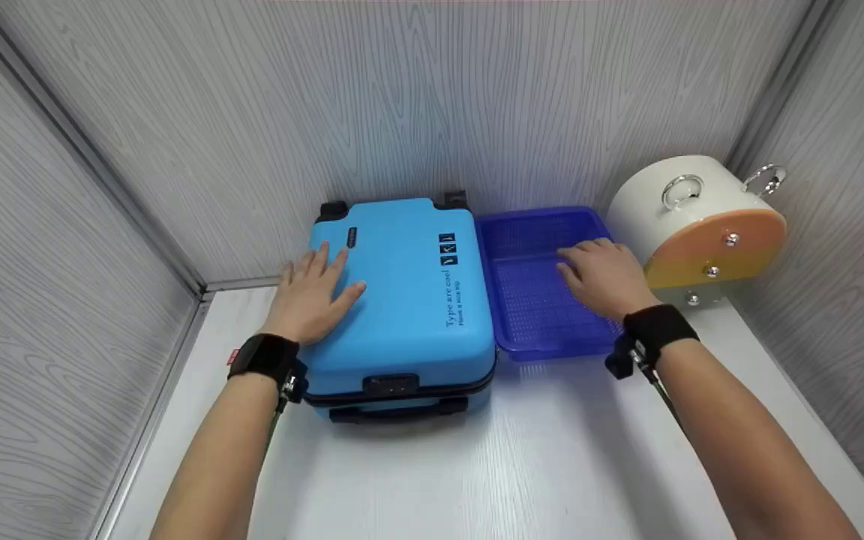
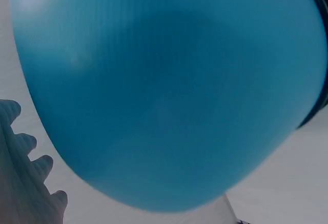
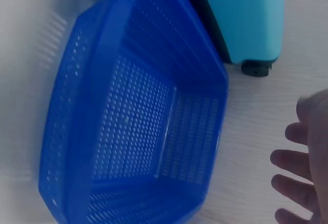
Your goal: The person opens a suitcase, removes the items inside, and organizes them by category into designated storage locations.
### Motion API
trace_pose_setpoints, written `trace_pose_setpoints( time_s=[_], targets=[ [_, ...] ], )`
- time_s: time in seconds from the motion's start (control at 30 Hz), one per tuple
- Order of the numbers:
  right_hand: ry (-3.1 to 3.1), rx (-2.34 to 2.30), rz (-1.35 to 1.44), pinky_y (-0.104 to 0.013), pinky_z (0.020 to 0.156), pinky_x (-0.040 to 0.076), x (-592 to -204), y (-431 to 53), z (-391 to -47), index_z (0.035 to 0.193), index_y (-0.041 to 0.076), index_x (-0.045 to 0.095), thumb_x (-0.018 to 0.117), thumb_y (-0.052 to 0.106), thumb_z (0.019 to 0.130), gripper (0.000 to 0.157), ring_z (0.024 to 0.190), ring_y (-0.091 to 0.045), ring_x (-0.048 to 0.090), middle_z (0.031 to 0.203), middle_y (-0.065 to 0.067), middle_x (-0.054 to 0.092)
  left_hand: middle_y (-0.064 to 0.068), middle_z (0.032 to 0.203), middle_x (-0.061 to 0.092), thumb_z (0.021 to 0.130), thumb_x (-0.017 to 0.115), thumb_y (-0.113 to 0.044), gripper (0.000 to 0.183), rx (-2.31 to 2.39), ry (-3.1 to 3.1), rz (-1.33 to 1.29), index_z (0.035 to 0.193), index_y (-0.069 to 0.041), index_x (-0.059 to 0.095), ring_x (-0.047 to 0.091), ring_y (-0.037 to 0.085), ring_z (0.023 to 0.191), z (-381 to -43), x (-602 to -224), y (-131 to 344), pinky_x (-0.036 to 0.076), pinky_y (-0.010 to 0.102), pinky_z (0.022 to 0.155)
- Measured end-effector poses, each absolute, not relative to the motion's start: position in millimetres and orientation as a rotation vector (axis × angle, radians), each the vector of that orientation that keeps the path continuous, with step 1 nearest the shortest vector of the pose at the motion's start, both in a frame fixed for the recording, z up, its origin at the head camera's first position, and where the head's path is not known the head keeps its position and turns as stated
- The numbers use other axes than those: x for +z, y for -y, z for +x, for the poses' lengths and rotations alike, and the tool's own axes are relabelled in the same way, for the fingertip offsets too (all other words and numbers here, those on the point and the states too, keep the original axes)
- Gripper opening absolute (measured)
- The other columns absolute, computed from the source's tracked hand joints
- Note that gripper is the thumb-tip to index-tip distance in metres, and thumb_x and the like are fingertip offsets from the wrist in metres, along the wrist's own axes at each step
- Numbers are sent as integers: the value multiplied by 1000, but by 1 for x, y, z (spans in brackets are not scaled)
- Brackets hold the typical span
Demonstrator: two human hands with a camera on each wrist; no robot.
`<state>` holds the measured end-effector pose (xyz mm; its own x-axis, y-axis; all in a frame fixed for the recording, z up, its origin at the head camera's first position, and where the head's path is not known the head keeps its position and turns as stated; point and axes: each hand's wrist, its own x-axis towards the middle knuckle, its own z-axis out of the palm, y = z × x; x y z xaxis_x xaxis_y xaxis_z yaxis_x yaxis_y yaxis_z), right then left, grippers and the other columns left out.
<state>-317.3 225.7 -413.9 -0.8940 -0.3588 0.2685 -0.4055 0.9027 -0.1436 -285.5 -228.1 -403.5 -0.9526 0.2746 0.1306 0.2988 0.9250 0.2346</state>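
A light-blue hard-shell suitcase lies flat on the table, its dark handle side toward me. My left hand is spread over its left edge; whether it touches the shell I cannot tell. The left wrist view is mostly filled by the blue shell, with several fingertips at the lower left. Against the suitcase's right side sits a blue perforated plastic basket, with nothing inside that I can see. Over its right part hovers my right hand, fingers loosely bent and holding nothing.
Right of the basket, a white round-bodied bag with silver ring handles has an orange, yellow and green flap with several metal studs. Pale wood-grain panels enclose the white table at the back and both sides.
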Motion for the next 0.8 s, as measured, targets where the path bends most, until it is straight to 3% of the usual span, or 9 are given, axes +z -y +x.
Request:
trace_pose_setpoints(
  time_s=[0.1,0.3,0.47,0.53,0.63,0.73,0.8],
  targets=[
    [2748,445,586,-57,100,46,-427,-219,-308,127,3,71,53,17,104,32,115,-40,61,119,-17,71,15,170,10,106,31,-64,79,-364,2938,-539,165,-13,18,8,36,156,-273,-407,206,1,57,123],
    [2701,784,579,-46,87,55,-459,-186,-268,119,7,76,58,8,99,27,97,-25,68,112,-9,75,10,171,8,99,29,-76,89,-257,2848,-733,165,-17,15,5,30,157,-238,-424,159,-1,51,124],
    [2791,1032,490,-37,67,56,-498,-154,-235,104,10,80,62,6,94,21,71,-13,63,91,-2,75,9,171,10,91,39,-84,104,-161,2834,-760,165,-16,17,7,29,157,-225,-443,139,1,50,125],
    [2839,1160,398,-36,60,53,-516,-146,-227,107,7,78,61,5,94,22,64,-13,60,92,-5,75,10,170,13,90,44,-83,105,-138,2835,-738,165,-14,19,10,29,156,-224,-450,136,4,48,125],
    [2809,1496,220,-37,62,55,-539,-137,-221,122,1,71,58,3,97,28,66,-23,62,107,-15,73,11,169,19,91,48,-80,104,-133,2830,-716,164,-12,22,14,29,156,-224,-456,134,8,46,125],
    [2602,1946,13,-42,80,59,-555,-128,-221,135,-6,61,56,2,98,37,89,-33,68,126,-22,67,12,167,24,92,50,-78,102,-147,2814,-717,163,-10,25,19,29,155,-224,-457,133,12,45,125],
    [2413,2179,-104,-48,88,57,-561,-122,-222,137,-7,58,56,3,99,39,98,-37,68,126,-23,66,12,167,25,92,50,-78,101,-152,2808,-716,163,-10,26,20,29,154,-224,-456,133,12,44,125]
  ],
)
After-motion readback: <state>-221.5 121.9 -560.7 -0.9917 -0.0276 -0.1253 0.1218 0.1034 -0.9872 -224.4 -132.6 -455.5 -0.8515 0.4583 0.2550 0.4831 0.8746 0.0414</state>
